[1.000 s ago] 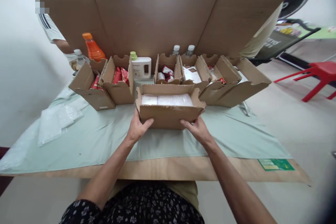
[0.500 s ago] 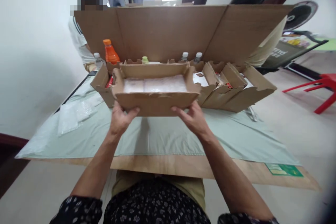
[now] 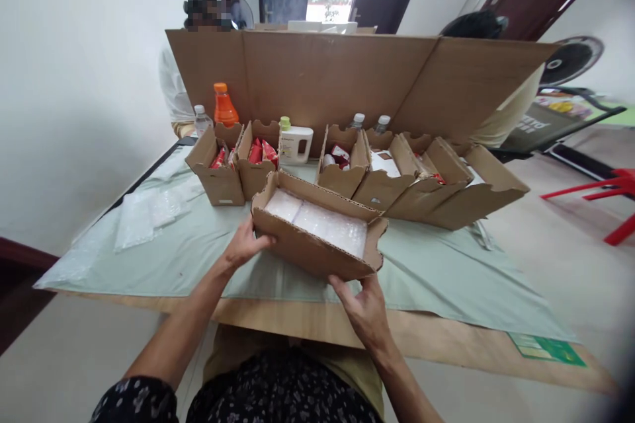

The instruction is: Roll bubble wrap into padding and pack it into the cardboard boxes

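Between my two hands is a long open cardboard box, turned at an angle over the green cloth, its right end nearer me. Bubble-wrapped white packs lie inside it. My left hand grips the box's left end, thumb on the near wall. At the lower right corner, my right hand grips it with the thumb on the near side and fingers hidden underneath. Behind the box stand cardboard bins with red packets, and a white jug with a green cap shows between them.
A tall cardboard panel stands behind the bins. An orange bottle and clear bottles rise near it. Clear plastic bags lie at left on the green cloth. Two people are partly visible beyond the panel. A red stool stands at right.
The held box has come down and toward me, and has turned so its right end is nearer. The jug and red-packet bins behind it have come into view.
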Action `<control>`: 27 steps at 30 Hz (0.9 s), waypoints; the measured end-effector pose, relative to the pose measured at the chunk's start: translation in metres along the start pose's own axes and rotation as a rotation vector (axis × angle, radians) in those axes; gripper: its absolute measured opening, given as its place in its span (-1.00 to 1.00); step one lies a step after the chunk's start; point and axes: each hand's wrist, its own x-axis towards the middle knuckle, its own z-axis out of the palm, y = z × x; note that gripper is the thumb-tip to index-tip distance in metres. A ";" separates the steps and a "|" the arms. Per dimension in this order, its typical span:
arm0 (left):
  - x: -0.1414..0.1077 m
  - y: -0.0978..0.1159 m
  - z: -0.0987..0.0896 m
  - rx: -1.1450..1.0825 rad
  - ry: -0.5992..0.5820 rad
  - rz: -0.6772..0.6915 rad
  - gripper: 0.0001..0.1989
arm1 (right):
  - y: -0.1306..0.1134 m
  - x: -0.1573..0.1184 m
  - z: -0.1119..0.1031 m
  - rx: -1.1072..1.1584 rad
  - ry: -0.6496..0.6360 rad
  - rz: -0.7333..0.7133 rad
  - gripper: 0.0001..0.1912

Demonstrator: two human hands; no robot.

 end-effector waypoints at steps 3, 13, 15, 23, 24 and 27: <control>0.042 0.005 -0.002 -0.032 -0.070 0.019 -0.23 | 0.007 -0.005 0.005 -0.019 -0.041 -0.045 -0.34; -0.009 -0.062 0.038 -0.158 0.176 -0.067 -0.09 | 0.061 0.033 -0.014 0.061 -0.053 0.051 -0.09; -0.026 -0.072 0.051 -0.156 0.184 -0.079 -0.07 | 0.066 0.054 -0.016 0.178 -0.215 0.102 -0.10; -0.027 -0.061 0.086 -0.023 0.016 0.015 -0.12 | 0.070 0.056 -0.003 0.373 -0.378 0.195 -0.34; -0.027 -0.060 0.089 -0.022 0.001 0.030 -0.13 | 0.071 0.052 -0.002 0.363 -0.357 0.185 -0.36; -0.027 -0.060 0.096 -0.043 -0.009 0.048 -0.17 | 0.071 0.045 0.000 0.337 -0.325 0.164 -0.38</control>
